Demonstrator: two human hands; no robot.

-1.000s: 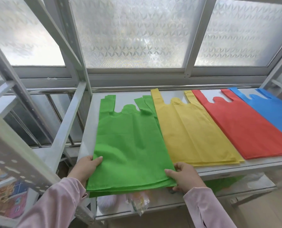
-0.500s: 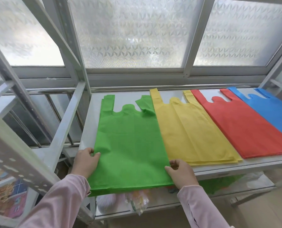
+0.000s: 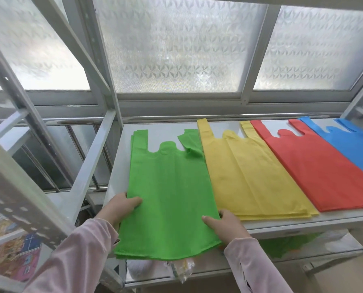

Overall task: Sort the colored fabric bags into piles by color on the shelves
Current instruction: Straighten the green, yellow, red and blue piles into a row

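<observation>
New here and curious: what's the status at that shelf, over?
Left hand, right hand pinch green pile at near corners. It overhangs shelf front. Yellow pile close alongside; red pile, blue pile beyond.

White metal shelf (image 3: pixel 121 161) below a frosted window, carrying four flat piles of handled fabric bags side by side, handles toward the window. From left to right: green pile (image 3: pixel 168 197), yellow pile (image 3: pixel 250 176), red pile (image 3: pixel 320 172), blue pile (image 3: pixel 354 149). Neighbouring piles meet along their long edges. The bottom of the green pile overhangs the shelf's front edge, and its right handle is folded over beside the yellow pile's left handle. The yellow and red piles end just short of the front edge. The blue pile runs out of view at the right. A bare strip of shelf shows left of the green pile.
</observation>
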